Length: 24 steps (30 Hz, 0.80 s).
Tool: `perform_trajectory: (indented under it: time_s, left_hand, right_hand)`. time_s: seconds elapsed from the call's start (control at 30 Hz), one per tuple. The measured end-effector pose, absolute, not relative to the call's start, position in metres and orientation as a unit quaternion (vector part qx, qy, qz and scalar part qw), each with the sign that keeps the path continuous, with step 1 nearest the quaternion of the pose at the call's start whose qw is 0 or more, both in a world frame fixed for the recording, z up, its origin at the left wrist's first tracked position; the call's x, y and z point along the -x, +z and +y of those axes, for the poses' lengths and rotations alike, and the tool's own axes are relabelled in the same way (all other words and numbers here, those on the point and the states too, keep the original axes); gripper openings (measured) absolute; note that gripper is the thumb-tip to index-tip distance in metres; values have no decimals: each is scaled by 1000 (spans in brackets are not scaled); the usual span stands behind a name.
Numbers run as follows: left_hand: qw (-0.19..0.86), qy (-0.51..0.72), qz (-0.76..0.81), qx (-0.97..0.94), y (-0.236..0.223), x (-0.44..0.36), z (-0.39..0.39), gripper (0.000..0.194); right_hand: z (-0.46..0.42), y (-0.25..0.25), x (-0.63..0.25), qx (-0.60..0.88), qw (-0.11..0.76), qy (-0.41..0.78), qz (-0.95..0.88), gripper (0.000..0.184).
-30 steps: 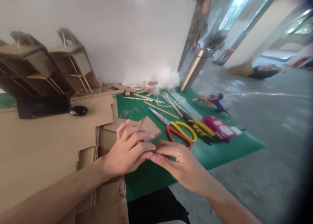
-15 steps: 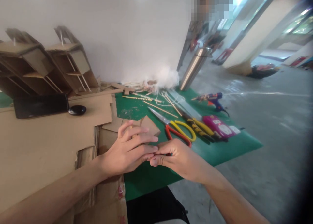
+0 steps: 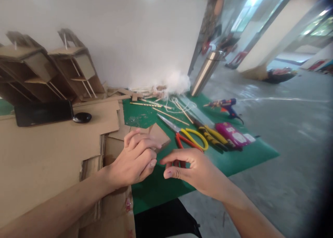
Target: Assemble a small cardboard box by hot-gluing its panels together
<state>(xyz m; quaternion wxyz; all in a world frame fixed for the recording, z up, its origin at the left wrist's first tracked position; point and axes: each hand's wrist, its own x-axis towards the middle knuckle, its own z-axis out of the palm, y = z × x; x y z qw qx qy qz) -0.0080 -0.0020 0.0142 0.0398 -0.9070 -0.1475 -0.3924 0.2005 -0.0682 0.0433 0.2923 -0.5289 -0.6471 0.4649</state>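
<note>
My left hand is closed, its fingers curled inward and the thumb folded against them. Whatever lies inside that hand is hidden. Just beyond its fingers is a folded piece of cardboard; whether the fingers touch it I cannot tell. My right hand hovers over the green tabletop a little to the right, thumb and forefinger apart, with nothing visible between them. Scissors with one red and one yellow handle lie right behind the right hand.
Pliers, a purple case and a glue gun lie on the right. A steel bottle stands behind, near white fluff and thin sticks. Left are cardboard sheets, a phone, a mouse and cardboard shelves.
My hands, which touched at the fingertips, have come slightly apart. The left fingers have curled in from a spread pose, and the right thumb and forefinger have opened.
</note>
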Motion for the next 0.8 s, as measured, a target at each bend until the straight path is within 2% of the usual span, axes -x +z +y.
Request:
perform_trajectory:
  time_s: [0.3,0.6,0.8]
  left_hand:
    - [45,-410,-161,897,11,6,-2,17]
    - [46,-416,-171,892,6,6,-3,14]
    - [47,-421,-177,888,7,6,-2,20]
  right_hand:
    - [-71,47,-208,522,338,428,-656,32]
    - [-71,29,-206,397,442,574,-563,28]
    - [-64,20,-194,323,489,636,-501,26]
